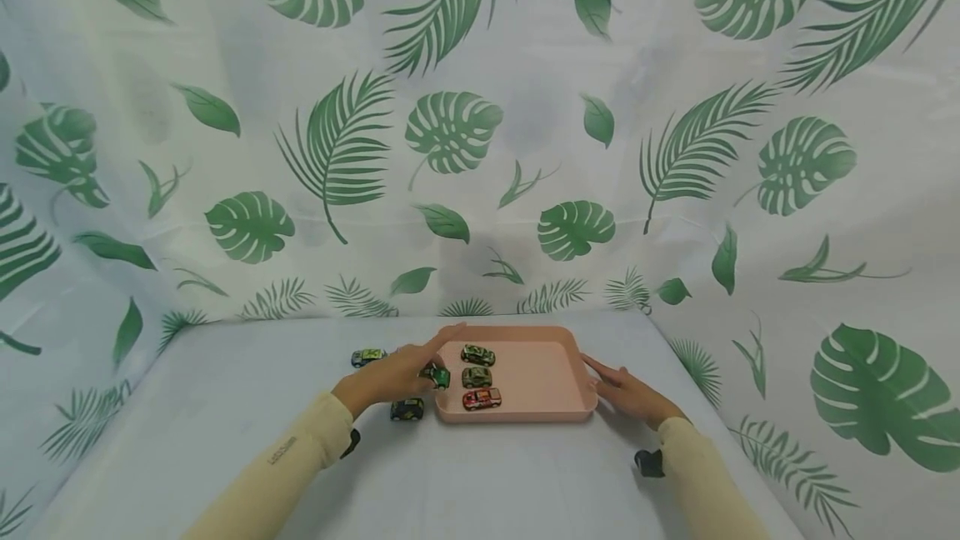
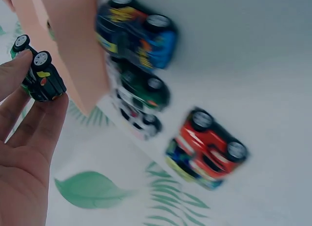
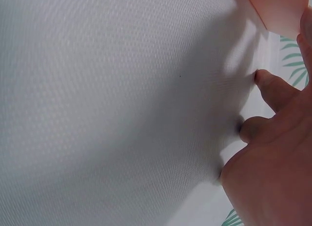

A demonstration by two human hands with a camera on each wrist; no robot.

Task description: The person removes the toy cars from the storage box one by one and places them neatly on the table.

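Observation:
My left hand point(image 1: 393, 373) pinches a green toy car point(image 2: 41, 74) between thumb and fingertips at the left wall of a pink tray point(image 1: 536, 417). Inside the tray, along its left side, sit a camouflage-green toy car point(image 1: 477, 354), a second greenish one point(image 1: 477, 377) and a red one point(image 1: 482, 399). At the opposite end my right hand point(image 1: 630, 394) holds the tray's right wall by thumb and forefinger. Its other fingers point(image 3: 275, 89) reach down to the table beside the tray.
Left of the tray stand a yellow-green toy car point(image 1: 368, 357) and a dark toy car point(image 1: 407, 409). In the left wrist view, a blue car point(image 2: 136, 30) and a red car point(image 2: 207, 150) show on the white table point(image 1: 247, 407). A leaf-print sheet point(image 1: 480, 173) hangs behind.

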